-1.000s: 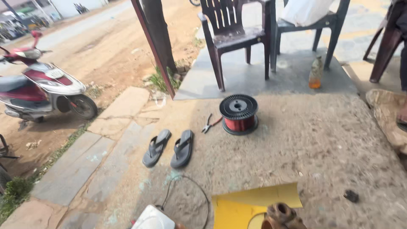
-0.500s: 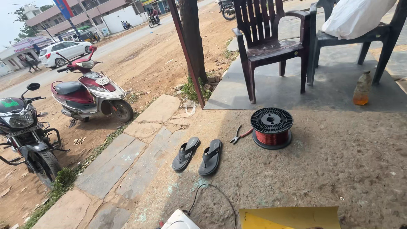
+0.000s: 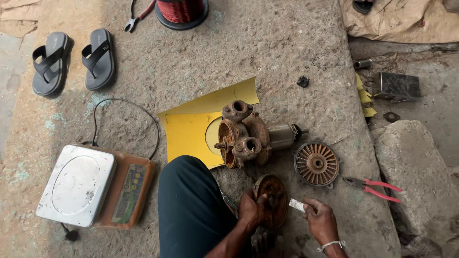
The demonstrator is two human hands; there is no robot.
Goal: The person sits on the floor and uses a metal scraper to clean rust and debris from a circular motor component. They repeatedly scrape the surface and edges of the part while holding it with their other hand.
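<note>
Gripping a rusty round cover (image 3: 271,199) near the slab's (image 3: 267,57) lower edge, our left hand (image 3: 252,210) curls its fingers on the rim; our right hand (image 3: 319,220) pinches a small grey strip (image 3: 297,205) beside it. Nearby, the rusty pump body (image 3: 248,136) and finned disc (image 3: 316,163) lie apart, so dismantling looks well along, cleaning unfinished.

The left hand (image 3: 251,210) holds a round rusty disc (image 3: 271,200) up on its edge on the stone floor (image 3: 267,62). The right hand (image 3: 319,220) pinches a small grey strip (image 3: 297,205) just beside the disc. Above them lies a rusty pump (image 3: 248,136) on a yellow sheet (image 3: 191,129). A round fan cover (image 3: 316,164) and red pliers (image 3: 375,186) lie to the right. A weighing scale (image 3: 93,186) sits on the left, with black sandals (image 3: 74,61) farther up.
</note>
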